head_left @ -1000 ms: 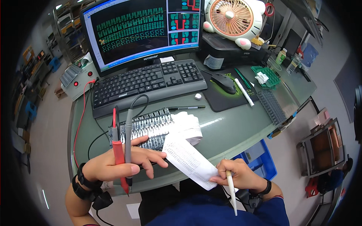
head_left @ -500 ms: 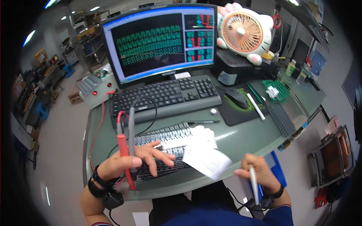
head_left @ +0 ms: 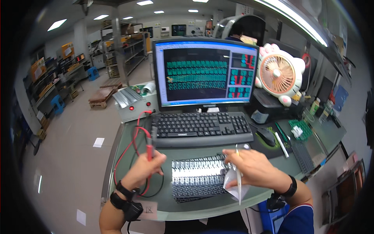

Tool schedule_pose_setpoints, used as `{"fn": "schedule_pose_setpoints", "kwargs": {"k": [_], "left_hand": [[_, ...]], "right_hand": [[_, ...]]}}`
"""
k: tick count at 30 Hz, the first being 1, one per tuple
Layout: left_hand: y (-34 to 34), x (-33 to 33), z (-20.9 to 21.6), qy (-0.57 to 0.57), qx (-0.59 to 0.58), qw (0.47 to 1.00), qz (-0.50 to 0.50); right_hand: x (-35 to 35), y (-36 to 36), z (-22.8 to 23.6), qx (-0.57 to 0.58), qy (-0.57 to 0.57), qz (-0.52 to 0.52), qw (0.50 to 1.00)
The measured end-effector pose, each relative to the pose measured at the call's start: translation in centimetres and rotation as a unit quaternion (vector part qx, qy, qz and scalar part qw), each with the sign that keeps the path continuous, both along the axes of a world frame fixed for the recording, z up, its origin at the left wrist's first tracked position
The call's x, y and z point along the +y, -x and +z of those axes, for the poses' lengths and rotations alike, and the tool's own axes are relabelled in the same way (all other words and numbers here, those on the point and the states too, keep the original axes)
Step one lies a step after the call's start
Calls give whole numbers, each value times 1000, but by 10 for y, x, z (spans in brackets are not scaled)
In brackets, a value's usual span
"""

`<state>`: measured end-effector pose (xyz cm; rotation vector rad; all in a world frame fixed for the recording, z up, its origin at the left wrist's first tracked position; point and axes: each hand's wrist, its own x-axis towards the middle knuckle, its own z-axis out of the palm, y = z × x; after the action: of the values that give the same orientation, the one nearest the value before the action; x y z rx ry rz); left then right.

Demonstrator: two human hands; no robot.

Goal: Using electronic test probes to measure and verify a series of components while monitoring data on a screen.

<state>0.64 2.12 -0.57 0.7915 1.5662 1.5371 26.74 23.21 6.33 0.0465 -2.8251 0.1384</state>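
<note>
My left hand (head_left: 146,168) is closed round a pair of test probes, one red (head_left: 149,152) and one grey, both upright with leads trailing. It hovers just left of a dark panel (head_left: 196,177) with rows of shiny small parts, which lies flat on the green table mat. My right hand (head_left: 249,167) grips a slim white pen-like tool (head_left: 239,175), pointing up and down, at the panel's right end. Beneath that hand, partly hidden, is a crumpled white sheet of paper (head_left: 233,186); I cannot tell whether the fingers touch it.
Behind the panel stand a black keyboard (head_left: 198,128) and a monitor (head_left: 204,74) showing green patterns. A mouse (head_left: 266,136), a white pen (head_left: 281,144) and a cat-shaped fan (head_left: 276,74) are to the right. The grey tester box (head_left: 134,111) with red sockets sits at the back left.
My right hand has come in from beyond the table's front right edge to the panel's right end. My left hand has moved off the panel to its left side. The view has tilted up.
</note>
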Motion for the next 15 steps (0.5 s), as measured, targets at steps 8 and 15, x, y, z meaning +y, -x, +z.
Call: {"fn": "schedule_pose_setpoints", "kwargs": {"k": [8,15], "left_hand": [[-9,0,-4,-3,-33,998,-48],[-6,1,2,-46,-87,995,3]], "right_hand": [[0,13,11,-112,24,-43,992],[17,24,15,-172,122,-77,974]]}}
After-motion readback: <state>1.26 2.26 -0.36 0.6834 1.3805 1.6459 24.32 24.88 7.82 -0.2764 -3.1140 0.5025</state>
